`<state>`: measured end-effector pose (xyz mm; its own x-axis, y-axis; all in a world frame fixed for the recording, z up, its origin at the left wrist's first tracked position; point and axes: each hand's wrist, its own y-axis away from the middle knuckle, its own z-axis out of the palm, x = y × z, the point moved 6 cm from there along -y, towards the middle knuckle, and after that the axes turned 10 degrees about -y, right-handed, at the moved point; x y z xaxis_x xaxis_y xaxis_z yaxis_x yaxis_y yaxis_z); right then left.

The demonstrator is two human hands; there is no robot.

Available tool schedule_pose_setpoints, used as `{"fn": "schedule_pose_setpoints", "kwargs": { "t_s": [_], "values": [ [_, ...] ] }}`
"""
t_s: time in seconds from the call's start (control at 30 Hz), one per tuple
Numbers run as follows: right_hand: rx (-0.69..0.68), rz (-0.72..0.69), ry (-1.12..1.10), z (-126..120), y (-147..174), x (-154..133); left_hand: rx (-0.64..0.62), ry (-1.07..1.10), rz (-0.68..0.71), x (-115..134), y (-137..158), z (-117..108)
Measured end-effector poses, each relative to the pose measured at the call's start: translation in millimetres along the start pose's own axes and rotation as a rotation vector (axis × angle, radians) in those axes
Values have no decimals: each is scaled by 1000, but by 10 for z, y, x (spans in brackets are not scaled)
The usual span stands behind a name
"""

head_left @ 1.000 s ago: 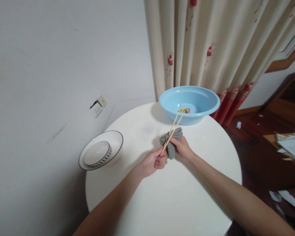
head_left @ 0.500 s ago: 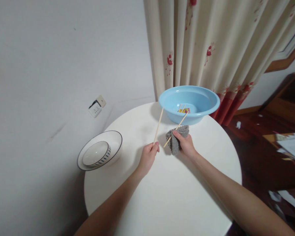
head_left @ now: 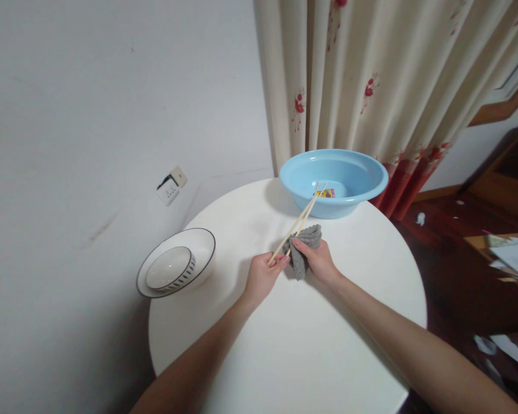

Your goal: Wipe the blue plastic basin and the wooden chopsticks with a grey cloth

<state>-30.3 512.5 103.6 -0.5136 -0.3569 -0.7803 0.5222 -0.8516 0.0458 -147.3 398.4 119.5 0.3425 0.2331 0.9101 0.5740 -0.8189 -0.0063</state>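
My left hand [head_left: 259, 277] is closed in a pinch on a pale wooden chopstick [head_left: 285, 238], which slants up and away to the right. My right hand [head_left: 322, 263] grips a grey cloth [head_left: 311, 235], folded around a second chopstick [head_left: 307, 214]. The lower end of that second stick reaches the left fingertips; whether they grip it I cannot tell. Both sticks come close together at their far ends, in front of the rim of a light blue basin [head_left: 374, 177]. More thin sticks show inside the basin, above a colourful sticker [head_left: 328, 194].
On the left of the round white table [head_left: 285, 345], a small bowl [head_left: 168, 267] sits inside a large dark-rimmed bowl [head_left: 206, 244], close to the wall. A wall socket [head_left: 168, 191] is above them. Behind the basin hangs a floral curtain [head_left: 349, 86]. Papers [head_left: 515, 256] lie at the right.
My hands have come together. The left-hand chopstick has tilted right, nearly alongside the other one, and the right hand has shifted left with the cloth and its chopstick.
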Motion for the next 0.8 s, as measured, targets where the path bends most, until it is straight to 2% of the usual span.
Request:
{"fn": "schedule_pose_setpoints", "kwargs": {
  "t_s": [0.17,0.37,0.63,0.8],
  "values": [
    [-69,58,-10,78,47,50,-8,-34,3,-23,-34,-28],
    [13,51,0,-2,8,22,-49,27,-8,-16,-23,6],
    [192,-81,-88,-213,-190,-281,-81,39,-28,-22,19,23],
    [189,-85,-126,-236,-227,-293,-72,25,-43,-37,16,21]
  ]
}}
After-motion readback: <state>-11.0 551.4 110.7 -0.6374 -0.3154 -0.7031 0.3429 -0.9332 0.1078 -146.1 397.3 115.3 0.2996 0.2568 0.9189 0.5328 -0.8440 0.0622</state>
